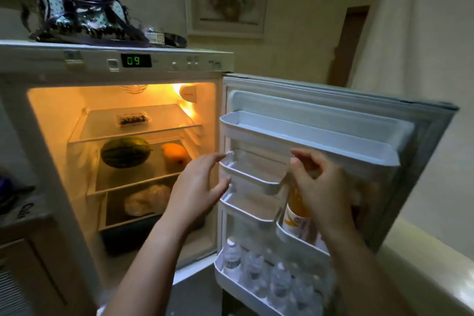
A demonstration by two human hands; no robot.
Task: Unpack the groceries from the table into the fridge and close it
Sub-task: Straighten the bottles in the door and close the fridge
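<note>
1. The fridge (123, 161) stands open and lit inside, its door (420, 161) swung wide to the right with the inner racks facing the camera.
2. Inside, the top glass shelf (102, 126) carries only a small clear punnet (133, 119), with bare glass around it.
3. The middle shelf holds a striped green melon (125, 152) and, to its right, an orange fruit (174, 152); a gap lies between them.
4. A pale bagged item (147, 199) sits on the shelf below.
5. The top door rack (307, 133) and the two short racks (252, 177) under it look bare.
6. Water bottles (256, 268) fill the bottom door rack.
7. An orange-labelled bottle (295, 215) stands upright in the right-hand door pocket.
8. The right hand (320, 182) hovers over that bottle's top, fingers loosely curled; I cannot tell whether it grips it.
9. The left hand (197, 185) is open, fingers spread, near the short racks' edge.
</note>
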